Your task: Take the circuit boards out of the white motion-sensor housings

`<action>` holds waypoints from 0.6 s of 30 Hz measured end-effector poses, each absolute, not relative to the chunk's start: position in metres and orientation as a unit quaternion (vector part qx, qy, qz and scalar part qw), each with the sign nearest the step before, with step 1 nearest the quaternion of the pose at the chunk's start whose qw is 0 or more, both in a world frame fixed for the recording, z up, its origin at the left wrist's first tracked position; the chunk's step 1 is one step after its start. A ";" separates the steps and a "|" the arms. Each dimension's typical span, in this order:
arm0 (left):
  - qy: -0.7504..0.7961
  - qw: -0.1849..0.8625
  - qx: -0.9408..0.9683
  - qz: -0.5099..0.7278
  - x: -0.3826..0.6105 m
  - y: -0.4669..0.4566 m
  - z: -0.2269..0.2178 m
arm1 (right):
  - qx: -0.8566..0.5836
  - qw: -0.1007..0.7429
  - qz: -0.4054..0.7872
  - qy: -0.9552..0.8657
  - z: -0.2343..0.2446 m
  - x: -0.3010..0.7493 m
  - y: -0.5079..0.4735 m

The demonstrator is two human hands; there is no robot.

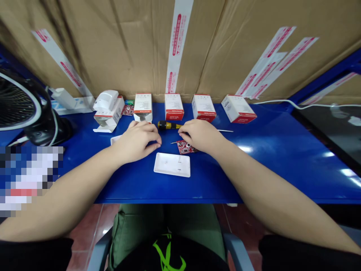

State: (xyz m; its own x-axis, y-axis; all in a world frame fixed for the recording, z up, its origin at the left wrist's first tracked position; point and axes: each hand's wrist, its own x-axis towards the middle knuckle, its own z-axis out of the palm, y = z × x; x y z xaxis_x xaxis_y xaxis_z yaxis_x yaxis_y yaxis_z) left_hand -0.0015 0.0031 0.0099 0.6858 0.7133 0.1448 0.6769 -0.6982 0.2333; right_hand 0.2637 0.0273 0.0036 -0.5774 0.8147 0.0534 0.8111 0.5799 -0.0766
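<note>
Fingers [149, 130] of the left hand [135, 142] and right hand [199, 135] are resting loosely curled on the blue table [265, 162], pinching nothing; a white plastic plate [172, 165] is lying below them; a yellow-handled screwdriver [168, 125] is lying between them, stiff and light, best taken by its handle; a red circuit board [186, 147] is sitting under the right hand, fragile, edges only.

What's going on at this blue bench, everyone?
A seated person has both bare hands on the blue workbench. The right hand lies across a yellow-and-black screwdriver, next to a red circuit board. The left hand rests nearby, beside a white plastic plate. White boxes with red bands stand in a row behind.
</note>
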 end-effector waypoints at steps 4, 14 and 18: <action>0.243 0.181 0.946 0.117 -0.006 -0.002 0.016 | -0.475 0.030 0.020 -0.879 0.005 0.257 0.025; 0.217 0.246 0.941 0.081 -0.004 -0.010 0.023 | -0.458 0.075 0.036 -0.885 -0.005 0.261 0.032; 0.227 0.227 0.946 0.052 -0.003 -0.012 0.023 | -0.465 0.068 0.039 -0.882 -0.007 0.264 0.032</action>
State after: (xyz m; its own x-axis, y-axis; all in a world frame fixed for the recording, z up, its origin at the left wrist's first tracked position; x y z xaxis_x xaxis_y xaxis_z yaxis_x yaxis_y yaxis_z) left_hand -0.0034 -0.0123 0.0232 0.8919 0.4522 -0.0057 0.4054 -0.7939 0.4533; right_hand 0.2638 0.0325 -0.0070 -0.5575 0.8260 0.0839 0.8152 0.5637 -0.1331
